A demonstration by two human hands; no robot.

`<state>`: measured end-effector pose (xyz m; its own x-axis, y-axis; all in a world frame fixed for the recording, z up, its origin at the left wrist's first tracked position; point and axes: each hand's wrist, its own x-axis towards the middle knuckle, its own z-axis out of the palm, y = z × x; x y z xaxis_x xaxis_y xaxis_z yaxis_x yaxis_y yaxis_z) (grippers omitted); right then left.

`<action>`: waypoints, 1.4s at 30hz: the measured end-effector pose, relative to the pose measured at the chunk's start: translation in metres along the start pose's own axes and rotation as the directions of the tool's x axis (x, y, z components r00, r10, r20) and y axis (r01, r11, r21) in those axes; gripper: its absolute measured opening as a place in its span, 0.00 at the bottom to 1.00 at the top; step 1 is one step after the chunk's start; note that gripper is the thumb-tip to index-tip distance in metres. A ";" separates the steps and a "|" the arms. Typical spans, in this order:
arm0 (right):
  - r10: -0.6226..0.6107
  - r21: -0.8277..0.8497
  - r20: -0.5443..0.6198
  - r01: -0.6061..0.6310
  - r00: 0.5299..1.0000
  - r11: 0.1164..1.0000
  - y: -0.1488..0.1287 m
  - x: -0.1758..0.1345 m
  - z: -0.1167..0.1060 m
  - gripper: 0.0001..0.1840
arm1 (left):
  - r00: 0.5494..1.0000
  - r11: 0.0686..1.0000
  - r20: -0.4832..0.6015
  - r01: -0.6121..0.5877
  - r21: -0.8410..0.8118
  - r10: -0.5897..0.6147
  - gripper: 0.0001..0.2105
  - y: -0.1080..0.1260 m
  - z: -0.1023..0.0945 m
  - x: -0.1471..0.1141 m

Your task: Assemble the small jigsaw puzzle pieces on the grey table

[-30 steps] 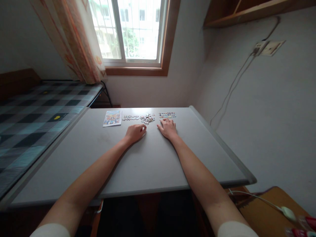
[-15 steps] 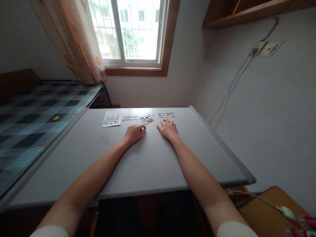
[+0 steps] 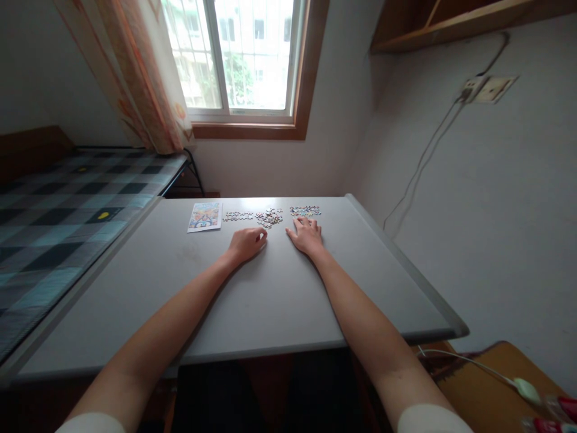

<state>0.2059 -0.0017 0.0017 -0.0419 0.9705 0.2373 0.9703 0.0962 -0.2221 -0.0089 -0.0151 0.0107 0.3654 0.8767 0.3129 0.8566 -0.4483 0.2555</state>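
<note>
My left hand (image 3: 249,243) rests on the table with its fingers curled and the fingertips together. Whatever it may hold is too small to make out. Just beyond it lies a loose pile of jigsaw puzzle pieces (image 3: 269,218). Palm down and fingers spread, my right hand (image 3: 306,235) lies on the tabletop. Its fingertips are close to a joined patch of puzzle pieces (image 3: 305,210). Left of the pile is a partly joined puzzle frame (image 3: 238,216) with a gap in its middle. A picture sheet (image 3: 205,217) lies flat farther left.
The white table (image 3: 270,307) has a raised grey edge. A bed with a checked cover (image 3: 90,198) stands at the left. A window (image 3: 229,57) and a curtain (image 3: 130,72) are ahead. Cables (image 3: 421,159) hang on the right wall, with a wooden stool (image 3: 491,373) below.
</note>
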 end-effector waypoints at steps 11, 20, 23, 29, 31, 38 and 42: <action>-0.015 0.043 -0.032 0.017 0.999 0.999 -0.003 -0.001 0.000 0.25 | 1.000 1.000 0.009 0.001 0.024 -0.002 0.13 0.000 0.001 0.000; -0.282 0.160 0.018 0.276 0.959 0.948 -0.020 -0.007 -0.002 0.23 | 1.000 1.000 0.019 0.000 0.006 -0.001 0.12 0.001 0.000 0.000; -0.358 0.178 0.024 0.348 0.934 0.920 -0.026 -0.010 -0.002 0.24 | 1.000 1.000 -0.009 -0.003 0.028 0.003 0.11 0.002 0.000 0.000; -0.384 0.162 0.070 0.370 0.920 0.915 -0.032 -0.012 -0.003 0.25 | 0.984 0.988 -0.127 0.137 0.073 -0.127 0.12 0.001 0.001 0.000; -0.393 0.153 0.077 0.379 0.916 0.913 -0.033 -0.013 -0.004 0.26 | 0.976 0.980 -0.126 0.189 0.070 -0.179 0.13 0.001 0.001 0.000; -0.435 0.162 0.083 0.419 0.897 0.894 -0.032 -0.012 0.000 0.26 | 0.990 0.993 -0.092 0.112 0.046 -0.107 0.15 0.001 0.002 0.000; -0.418 0.201 0.070 0.397 0.906 0.895 -0.030 -0.010 0.004 0.25 | 0.995 0.998 -0.089 0.053 0.031 -0.050 0.15 0.000 0.005 0.000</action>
<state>0.1760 -0.0136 0.0027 -0.4600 0.8545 0.2412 0.8041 0.5161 -0.2951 -0.0071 -0.0148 0.0065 0.2880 0.8790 0.3800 0.8858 -0.3953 0.2431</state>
